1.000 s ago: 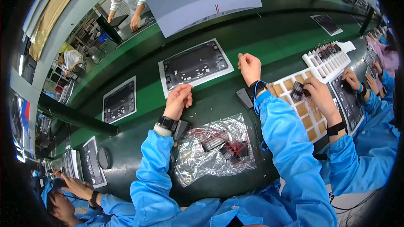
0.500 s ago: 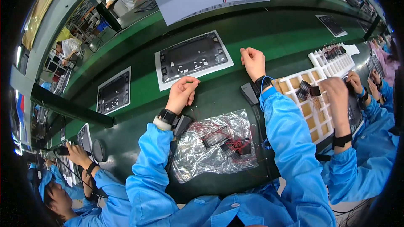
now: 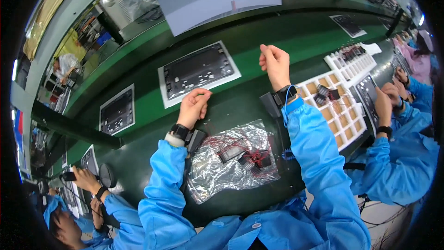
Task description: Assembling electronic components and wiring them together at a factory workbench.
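Above the green belt's near edge, my right hand (image 3: 276, 67) is raised with fingers curled and thumb pressed to them. My left hand (image 3: 193, 110) is closed in a loose pinch at the near edge of a black panel (image 3: 198, 71) with small white pads, lying on a white sheet. Whatever either hand holds, if anything, is too small or hidden to make out. Closer to me, a clear plastic bag (image 3: 208, 183) lies on the bench with black strip-like parts (image 3: 231, 152) and thin red wires on it.
A white compartment tray (image 3: 344, 144) stands right, with dark wired parts; a smaller white rack (image 3: 354, 67) is behind it. More panels lie left (image 3: 117, 111) and far right. A screen (image 3: 217, 2) hangs ahead. Co-workers sit both sides; a green post (image 3: 76, 126) crosses left.
The whole view has shifted a little. The right-hand co-worker's hand has drawn back from over the white tray toward the panel beside it. My hands stay closed, in nearly the same pose.
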`<state>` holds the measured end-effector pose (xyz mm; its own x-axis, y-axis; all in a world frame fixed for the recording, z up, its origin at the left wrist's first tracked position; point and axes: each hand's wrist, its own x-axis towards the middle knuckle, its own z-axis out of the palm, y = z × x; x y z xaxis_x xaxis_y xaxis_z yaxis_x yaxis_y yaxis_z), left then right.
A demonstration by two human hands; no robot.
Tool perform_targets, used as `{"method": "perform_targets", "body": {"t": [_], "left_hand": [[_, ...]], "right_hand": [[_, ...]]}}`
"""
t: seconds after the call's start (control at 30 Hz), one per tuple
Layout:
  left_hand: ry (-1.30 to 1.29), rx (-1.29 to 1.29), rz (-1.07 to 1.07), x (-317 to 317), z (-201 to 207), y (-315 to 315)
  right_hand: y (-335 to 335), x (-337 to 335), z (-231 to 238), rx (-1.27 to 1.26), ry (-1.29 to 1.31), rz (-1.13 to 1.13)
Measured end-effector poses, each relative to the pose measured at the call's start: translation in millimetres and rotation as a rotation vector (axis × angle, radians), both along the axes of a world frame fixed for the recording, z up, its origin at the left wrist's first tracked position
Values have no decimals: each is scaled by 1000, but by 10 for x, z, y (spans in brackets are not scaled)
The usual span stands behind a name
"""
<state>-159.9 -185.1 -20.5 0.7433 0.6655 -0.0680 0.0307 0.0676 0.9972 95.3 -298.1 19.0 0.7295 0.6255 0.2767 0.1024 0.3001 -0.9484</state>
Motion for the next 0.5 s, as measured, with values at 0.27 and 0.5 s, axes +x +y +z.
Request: {"method": "perform_targets", "body": {"t": [0.27,0.5], "left_hand": [[-25,40,29,-3,-88,79],[-20,60,15,13,-89,56]], "right_hand": [[-1846,-980,939,79,-52,327],[-3727,-1106,171,-671,427,611]]}}
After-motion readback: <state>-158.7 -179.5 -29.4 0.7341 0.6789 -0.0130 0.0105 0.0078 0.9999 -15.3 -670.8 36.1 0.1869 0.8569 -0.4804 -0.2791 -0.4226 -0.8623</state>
